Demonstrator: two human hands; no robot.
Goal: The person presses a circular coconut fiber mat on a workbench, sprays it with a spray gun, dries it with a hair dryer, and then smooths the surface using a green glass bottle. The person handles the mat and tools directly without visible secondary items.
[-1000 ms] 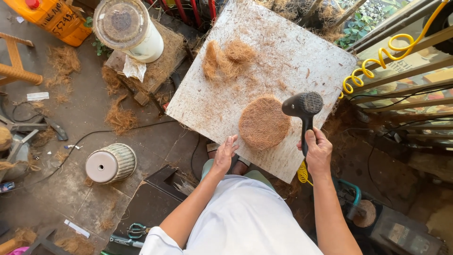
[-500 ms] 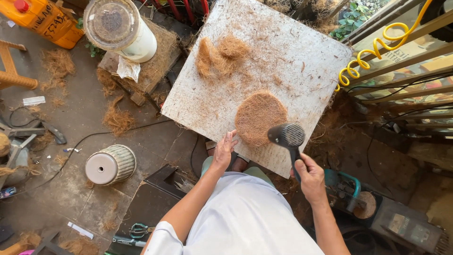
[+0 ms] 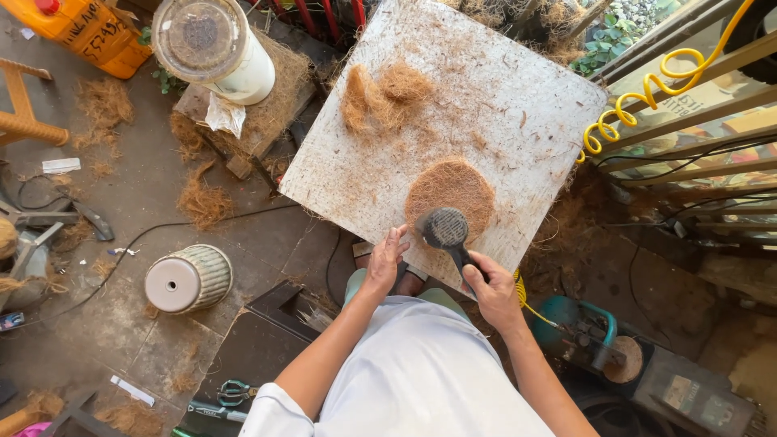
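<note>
Round fibre disc [image 3: 450,193] flat on the board [image 3: 518,105], near its near edge, toward the right corner. Black tool [image 3: 444,229] held head-down over the disc's near rim, its handle slanting back toward the body. Right hand [image 3: 492,291] wrapped round that handle, fingers curled tight about it, thumb along the top, wrist bent slightly inward, forearm running down and right out of view. Left hand [image 3: 384,260] laid at the board's near edge just left of the tool head, fingers [image 3: 397,239] straight and close together, tips touching the board beside the disc, palm down, forearm angled back to the white shirt [image 3: 421,372].

Loose fibre clump [image 3: 380,97] farther up the board, toward the far left corner, well apart from the disc. Stray strands and dust scattered across the whole surface. Yellow coiled hose [image 3: 639,101] hanging past the right corner, along the wooden rails. White jar [image 3: 214,44] with a clear lid on a block left of the board. Ribbed white pot [image 3: 188,280] on its side on the floor, left of the left arm. Orange can [image 3: 89,28] at the far left. Scissors [image 3: 235,392] on the floor by the left elbow. Teal machine [image 3: 583,332] right of the right forearm.
</note>
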